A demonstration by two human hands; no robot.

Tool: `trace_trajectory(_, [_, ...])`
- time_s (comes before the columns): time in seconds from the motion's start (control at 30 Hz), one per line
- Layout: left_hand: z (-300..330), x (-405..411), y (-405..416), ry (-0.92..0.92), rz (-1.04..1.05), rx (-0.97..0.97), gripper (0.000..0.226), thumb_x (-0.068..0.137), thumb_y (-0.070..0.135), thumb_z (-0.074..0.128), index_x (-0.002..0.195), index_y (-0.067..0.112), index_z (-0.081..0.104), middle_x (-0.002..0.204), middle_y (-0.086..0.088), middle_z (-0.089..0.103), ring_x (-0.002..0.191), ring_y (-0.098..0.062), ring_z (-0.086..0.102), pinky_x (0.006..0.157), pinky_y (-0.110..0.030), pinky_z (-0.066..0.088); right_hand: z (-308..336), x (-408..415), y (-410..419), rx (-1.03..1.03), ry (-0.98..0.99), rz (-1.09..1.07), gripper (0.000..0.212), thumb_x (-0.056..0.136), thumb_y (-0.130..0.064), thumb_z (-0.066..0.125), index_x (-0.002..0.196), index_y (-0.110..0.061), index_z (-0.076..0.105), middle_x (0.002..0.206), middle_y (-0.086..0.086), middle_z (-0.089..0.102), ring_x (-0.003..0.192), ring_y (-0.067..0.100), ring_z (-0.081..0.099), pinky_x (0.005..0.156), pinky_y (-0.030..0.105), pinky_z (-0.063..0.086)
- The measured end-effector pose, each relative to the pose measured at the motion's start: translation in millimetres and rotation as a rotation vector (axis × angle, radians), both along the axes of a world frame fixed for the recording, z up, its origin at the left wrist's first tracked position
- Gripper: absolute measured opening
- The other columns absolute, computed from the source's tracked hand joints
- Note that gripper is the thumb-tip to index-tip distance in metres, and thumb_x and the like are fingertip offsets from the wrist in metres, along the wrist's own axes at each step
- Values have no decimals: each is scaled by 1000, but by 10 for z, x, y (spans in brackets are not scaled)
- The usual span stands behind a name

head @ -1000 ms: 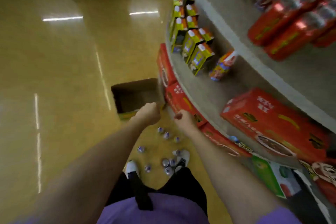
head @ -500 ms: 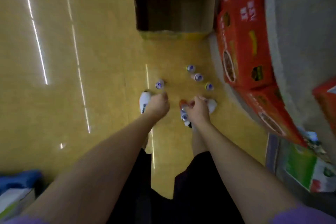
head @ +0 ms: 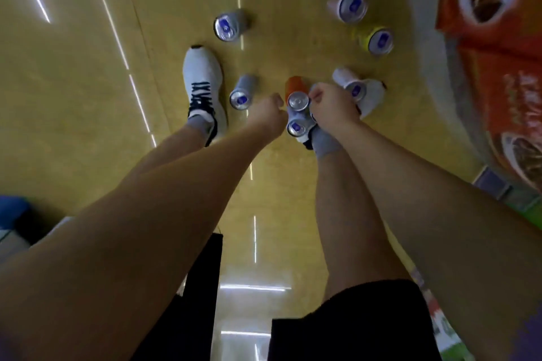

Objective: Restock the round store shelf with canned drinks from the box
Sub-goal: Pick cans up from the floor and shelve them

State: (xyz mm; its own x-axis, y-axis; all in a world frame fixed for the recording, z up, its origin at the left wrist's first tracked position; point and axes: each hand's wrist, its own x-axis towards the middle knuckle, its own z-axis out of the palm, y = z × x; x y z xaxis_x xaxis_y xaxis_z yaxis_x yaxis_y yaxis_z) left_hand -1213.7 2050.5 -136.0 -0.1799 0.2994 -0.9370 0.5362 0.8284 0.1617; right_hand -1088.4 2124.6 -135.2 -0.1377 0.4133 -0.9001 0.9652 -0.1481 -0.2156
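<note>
Cans in orange, yellow, grey and pale pink on a glossy ochre floor

The orange can (head: 295, 88) has a plain silver top; the yellow can (head: 370, 37), grey can (head: 231, 26) and pink can (head: 343, 6) carry silver lids with blue tabs. The shoe (head: 202, 79) is white with black laces, the sock (head: 202, 123) grey, the shorts (head: 352, 319) black. The cartons (head: 504, 47) are red-orange with brown food pictures.

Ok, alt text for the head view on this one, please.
Looking straight down, both hands reach to the cans standing on the yellow floor: the right hand closes around an orange can, the left hand a fist beside it. More cans stand around the white shoe, with red cartons at right.
</note>
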Motion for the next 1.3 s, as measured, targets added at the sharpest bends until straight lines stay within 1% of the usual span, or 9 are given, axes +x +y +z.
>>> trace_trajectory(0.13, [-475,137,52,55,-21,-54,33,89,12,47,120,11,58,115,-15,65,106,-33,61,85,-33,49,-484,-65,41,-15,17,110,29,90,-17,55,117,-22,64,114,6,68,108,28,61,80,32,45])
trace_trajectory(0.27, [-863,286,61,35,-96,-119,29,94,22,49,119,9,56,116,-12,63,106,-31,60,79,-30,43,-829,-82,-6,-71,-7,231,32,89,-30,65,120,-18,62,119,10,66,110,31,61,80,34,46])
trace_trajectory(0.4, [-1106,354,7,34,-115,-177,27,92,19,57,117,9,56,113,-7,61,97,-23,59,74,-28,37,-989,-78,-55,-25,-70,392,27,93,-20,60,119,-13,62,120,14,64,111,33,60,73,33,40])
trace_trajectory(0.53, [-1185,371,-45,36,50,-180,22,92,15,53,111,9,61,101,-6,62,90,-23,58,70,-29,38,-1039,-85,-69,-16,-68,477,20,94,-12,55,113,-11,63,113,13,65,103,33,62,70,35,40])
trace_trajectory(0.7, [-1068,318,-7,79,224,-135,19,89,15,52,102,10,65,97,-11,67,79,-27,56,65,-30,37,-1015,-151,-19,7,-56,356,19,93,-17,56,108,-13,66,110,13,66,100,33,63,69,35,42])
trace_trajectory(0.87, [-558,176,187,90,261,-77,23,90,13,48,109,9,62,101,-13,66,82,-29,57,65,-31,36,-595,-264,215,-18,-14,338,19,91,-21,62,107,-11,67,106,13,67,98,32,62,65,32,36])
trace_trajectory(1.03, [164,38,356,35,304,154,50,89,26,58,137,25,46,107,-10,69,97,-33,63,70,-29,42,105,-521,503,1,-17,246,14,81,-22,67,89,-10,70,83,11,67,80,31,63,57,30,38])
trace_trajectory(1.17, [667,-213,442,42,97,216,69,79,23,67,140,20,34,113,-19,58,107,-38,48,86,-40,38,803,-798,791,-59,9,174,13,79,-21,65,82,-10,70,60,3,68,57,17,69,50,24,41])
trace_trajectory(1.3, [1266,-620,583,123,-27,315,64,74,18,71,131,17,42,108,-21,57,103,-40,50,85,-42,40,1586,-1057,1031,-123,66,69,8,83,-17,64,80,-13,69,74,7,74,53,14,70,52,26,46])
